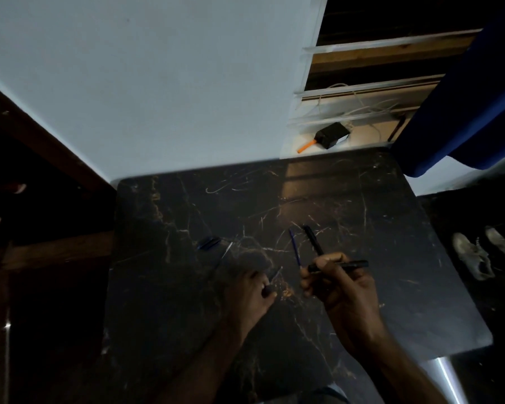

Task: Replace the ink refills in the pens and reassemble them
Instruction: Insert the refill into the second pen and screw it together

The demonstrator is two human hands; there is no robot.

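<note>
Holding a black pen barrel (340, 265), the right hand (343, 290) grips firmly; the left hand (252, 293) pinches a thin refill (274, 275) beside it, reassembly apparently unfinished, with a blue refill (295, 246) loose nearby.

The left hand (252, 290) covers the near end of a thin refill (274, 274), and what its grip pinches is too dark to name. The right hand (337, 284) hides the middle of a black pen barrel (353, 264). The bench (362, 199) runs off the bottom edge (so do both forearms).
</note>
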